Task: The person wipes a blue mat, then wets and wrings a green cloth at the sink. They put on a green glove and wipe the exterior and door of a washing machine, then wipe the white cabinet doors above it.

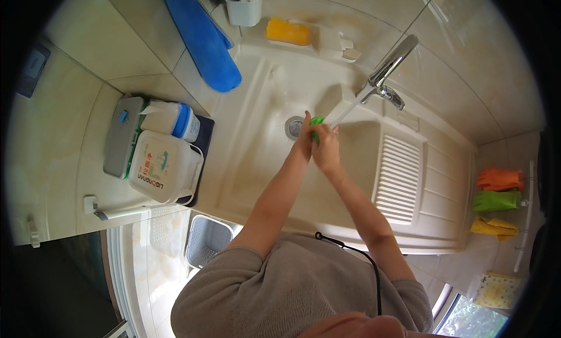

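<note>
Both my hands meet over the beige sink basin [258,162], near the metal drain [294,127]. A bright green item [316,124], its kind hard to tell, lies between them. My right hand [325,146] has its fingers closed on it. My left hand [305,134] is against it with the thumb or a finger pointing up; its grip is partly hidden. A stream of water runs from the chrome faucet [388,66] down to the hands.
A ribbed washboard [399,180] is at the right of the basin. A yellow sponge or soap [287,32] rests on the back ledge. A blue cloth [206,44] hangs at the upper left, above a white lidded tub [162,167]. Rubber gloves [497,201] hang at the right.
</note>
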`<state>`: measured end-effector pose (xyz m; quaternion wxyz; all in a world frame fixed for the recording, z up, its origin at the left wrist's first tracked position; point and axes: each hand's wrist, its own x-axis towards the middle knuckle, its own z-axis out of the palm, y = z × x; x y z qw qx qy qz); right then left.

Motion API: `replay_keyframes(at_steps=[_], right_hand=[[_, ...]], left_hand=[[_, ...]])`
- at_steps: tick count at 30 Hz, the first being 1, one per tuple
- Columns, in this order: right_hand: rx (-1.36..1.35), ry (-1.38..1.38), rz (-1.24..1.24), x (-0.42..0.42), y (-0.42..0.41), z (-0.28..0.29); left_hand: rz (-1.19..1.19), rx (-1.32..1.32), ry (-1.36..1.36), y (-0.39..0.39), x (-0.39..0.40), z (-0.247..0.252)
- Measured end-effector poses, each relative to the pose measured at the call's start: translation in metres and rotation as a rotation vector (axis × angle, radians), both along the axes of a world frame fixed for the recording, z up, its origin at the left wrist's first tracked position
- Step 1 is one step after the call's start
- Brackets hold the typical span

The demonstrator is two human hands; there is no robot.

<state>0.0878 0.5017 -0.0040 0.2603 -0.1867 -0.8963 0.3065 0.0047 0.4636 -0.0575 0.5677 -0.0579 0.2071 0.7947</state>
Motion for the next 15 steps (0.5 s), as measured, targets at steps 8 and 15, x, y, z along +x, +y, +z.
replay_keyframes(at_steps=[8,15], right_hand=[[-0.092,-0.23,-0.361,-0.024,0.051,0.003],[-0.039,-0.347,-0.28,-0.026,0.021,-0.014]], left_hand=[[0.252,-0.276,0.101,0.05,0.023,-0.027],[0.148,-0.105,0.193,0.026,0.004,-0.036]])
